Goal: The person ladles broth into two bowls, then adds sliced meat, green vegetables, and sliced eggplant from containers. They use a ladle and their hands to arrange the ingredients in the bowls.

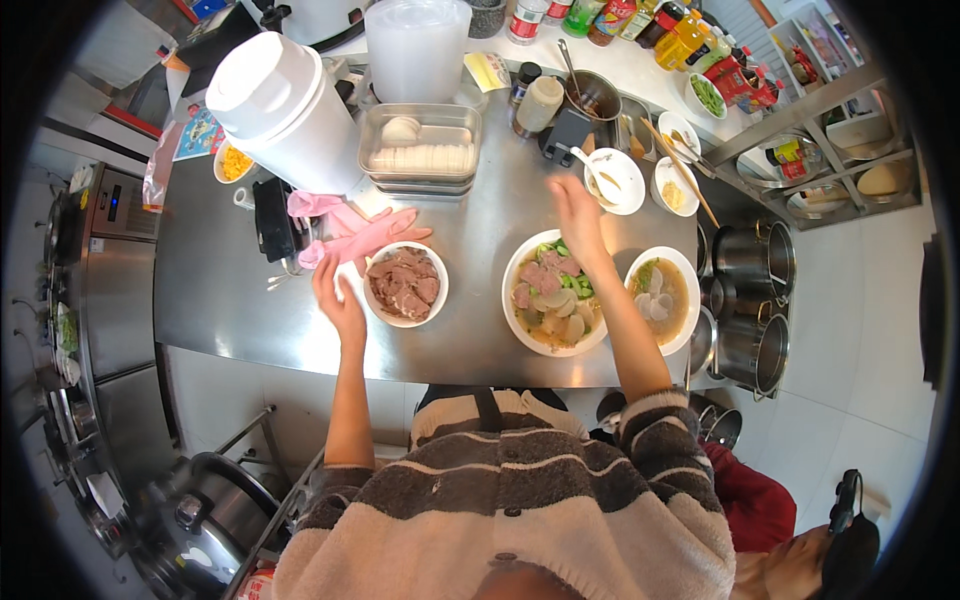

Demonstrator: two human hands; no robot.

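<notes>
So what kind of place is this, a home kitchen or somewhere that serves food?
Most likely a small restaurant or food-stall kitchen. A stainless steel counter holds a large noodle soup bowl and a bowl of sliced meat, steel stock pots stand beside it, and many sauce bottles line the back.

Commercial kitchen, shown by a stainless steel counter (pixel 470 240), stacked metal stockpots (pixel 752 300), sauce bottles (pixel 690 35) lined up, served noodle soup bowls (pixel 553 293), steel refrigerator (pixel 115 280)
</notes>
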